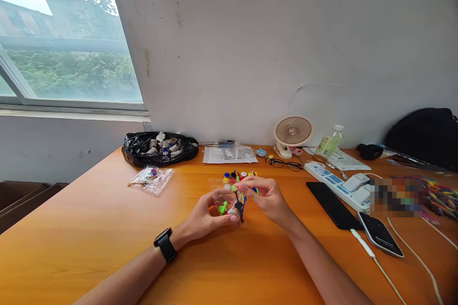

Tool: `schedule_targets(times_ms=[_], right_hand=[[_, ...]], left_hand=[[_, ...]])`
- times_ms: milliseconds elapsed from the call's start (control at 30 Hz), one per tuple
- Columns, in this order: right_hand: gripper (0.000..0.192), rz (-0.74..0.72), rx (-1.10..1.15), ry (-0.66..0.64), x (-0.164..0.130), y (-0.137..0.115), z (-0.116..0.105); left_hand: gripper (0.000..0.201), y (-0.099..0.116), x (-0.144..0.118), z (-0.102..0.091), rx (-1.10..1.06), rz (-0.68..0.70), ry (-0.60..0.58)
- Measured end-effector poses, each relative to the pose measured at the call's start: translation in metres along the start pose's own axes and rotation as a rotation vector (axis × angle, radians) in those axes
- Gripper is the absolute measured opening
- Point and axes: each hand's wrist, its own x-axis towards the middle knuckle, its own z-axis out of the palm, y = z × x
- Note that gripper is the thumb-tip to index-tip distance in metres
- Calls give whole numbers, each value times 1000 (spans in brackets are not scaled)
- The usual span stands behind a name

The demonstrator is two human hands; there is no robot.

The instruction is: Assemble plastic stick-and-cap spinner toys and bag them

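Nearest the camera, two bare forearms reach in over the orange bench (89,228), the left one wearing a black watch (165,245). The left hand (205,217) cups a small clear plastic bag (219,200) from below, its fingers curled shut around the bag with little coloured pieces showing through. The right hand (266,198) meets it from the other side, thumb and forefinger pinched on a bunch of thin coloured sticks (239,202) that stand out of the bag's mouth. Judging by this, the handling goes best if the left hand keeps the bag steady and its mouth up, while the right grips the sticks close to the bag, so that none slip loose or tip the small pieces out. The sticks look slim and light, in green, blue, yellow and dark tones, some with small rounded ends; the bundle sits just above the bench, between the two hands. Just beyond lie more coloured pieces (238,175) on the bench. Further left lies another clear packet (152,178), and behind it a black bag (159,148) of small rolls. Toward the wall stand a small fan (292,132), a bottle (331,141), spectacles (285,164) and, to the right, a power strip (338,183) and a dark phone (332,205).
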Motion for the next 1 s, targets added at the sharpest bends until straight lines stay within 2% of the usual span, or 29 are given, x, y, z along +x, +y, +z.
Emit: schedule_targets(times_ms=[167, 367, 567, 633, 867, 1000], right_hand=[[19, 18, -20, -31, 0, -2, 0], [25, 62, -17, 95, 1, 1, -1], [34, 117, -23, 27, -1, 14, 6], [30, 136, -27, 3, 0, 19, 8], [31, 169, -12, 44, 1, 23, 13], [32, 162, -25, 28, 0, 25, 14]], left_hand=[[44, -3, 0, 0, 34, -22, -17], [37, 0, 0, 0, 45, -26, 6], [43, 8, 4, -4, -70, -33, 124], [42, 10, 6, -7, -65, -39, 153], [31, 12, 9, -14, -135, -23, 224], [31, 12, 10, -14, -140, -17, 247]])
